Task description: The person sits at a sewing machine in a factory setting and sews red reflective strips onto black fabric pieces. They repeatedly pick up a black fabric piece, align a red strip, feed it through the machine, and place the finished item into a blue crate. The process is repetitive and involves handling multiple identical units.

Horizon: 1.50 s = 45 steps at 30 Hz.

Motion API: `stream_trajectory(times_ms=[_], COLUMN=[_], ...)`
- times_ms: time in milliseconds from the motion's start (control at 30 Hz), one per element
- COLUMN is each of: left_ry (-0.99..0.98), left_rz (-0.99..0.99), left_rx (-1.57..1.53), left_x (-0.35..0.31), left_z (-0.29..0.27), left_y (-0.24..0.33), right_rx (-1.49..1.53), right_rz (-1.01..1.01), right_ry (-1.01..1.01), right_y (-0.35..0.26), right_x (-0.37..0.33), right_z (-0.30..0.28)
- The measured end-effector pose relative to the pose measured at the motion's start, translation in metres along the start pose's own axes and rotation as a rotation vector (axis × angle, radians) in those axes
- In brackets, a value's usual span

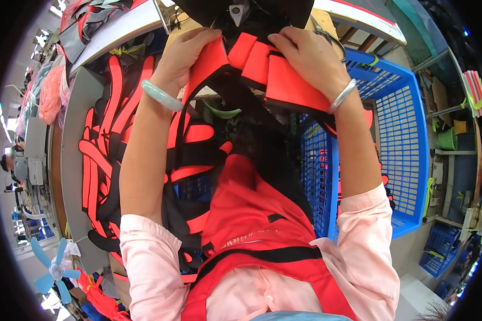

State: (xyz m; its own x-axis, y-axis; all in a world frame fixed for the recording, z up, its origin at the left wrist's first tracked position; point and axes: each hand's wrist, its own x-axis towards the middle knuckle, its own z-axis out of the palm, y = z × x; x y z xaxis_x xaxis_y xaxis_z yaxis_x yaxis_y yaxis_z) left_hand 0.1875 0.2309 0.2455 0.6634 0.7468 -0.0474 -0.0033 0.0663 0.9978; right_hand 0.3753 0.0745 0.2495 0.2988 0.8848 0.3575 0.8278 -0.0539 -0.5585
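Note:
Both my hands are raised at the top of the head view, under a dark machine head (262,10) with a pale metal part. My left hand (190,51) pinches the left end of a red-and-black fabric piece (297,85), its fingertips curled over the edge. My right hand (310,56) grips the same piece farther right, thumb on the red face and fingers hidden behind. Between the hands the fabric shows several red panels with black edging. Its black underside hangs toward my lap.
On the left, a grey bin (83,101) holds many red-and-black strips (96,160). A blue plastic basket (407,134) stands at my right. Scissors (329,37) lie beyond my right hand. A light-blue fan (56,270) is at lower left. My red apron (257,214) covers my lap.

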Motion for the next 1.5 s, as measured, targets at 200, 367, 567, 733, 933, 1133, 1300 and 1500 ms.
stream_trajectory(times_ms=[200, 367, 567, 733, 933, 1133, 1300, 1500], left_ry=[0.058, -0.093, -0.201, -0.218, -0.191, -0.219, -0.205, -0.113], left_rz=[0.055, 0.016, 0.104, 0.130, 0.136, 0.209, 0.158, 0.128], left_rx=[-0.065, 0.105, 0.223, 0.260, 0.009, 0.079, 0.015, 0.173], left_x=[0.005, -0.021, -0.087, -0.117, -0.128, -0.122, -0.115, -0.103], left_z=[-0.009, -0.017, 0.005, 0.028, 0.063, 0.103, 0.098, 0.061], left_y=[0.012, 0.007, -0.031, -0.038, -0.045, -0.036, -0.029, -0.020], right_rx=[0.005, 0.123, 0.381, 0.169, -0.533, 0.626, 0.632, 0.798], right_rz=[0.003, -0.011, 0.383, 0.465, 0.674, 0.401, 0.161, 0.194], right_ry=[0.179, 0.071, -0.002, -0.113, -0.526, -0.061, -0.073, -0.023], right_y=[0.000, 0.010, 0.041, 0.126, 0.197, 0.094, 0.009, -0.010], right_x=[0.003, -0.038, -0.155, -0.230, -0.343, -0.234, -0.138, -0.097], right_z=[0.003, -0.035, -0.157, -0.175, -0.102, -0.025, -0.009, 0.015])
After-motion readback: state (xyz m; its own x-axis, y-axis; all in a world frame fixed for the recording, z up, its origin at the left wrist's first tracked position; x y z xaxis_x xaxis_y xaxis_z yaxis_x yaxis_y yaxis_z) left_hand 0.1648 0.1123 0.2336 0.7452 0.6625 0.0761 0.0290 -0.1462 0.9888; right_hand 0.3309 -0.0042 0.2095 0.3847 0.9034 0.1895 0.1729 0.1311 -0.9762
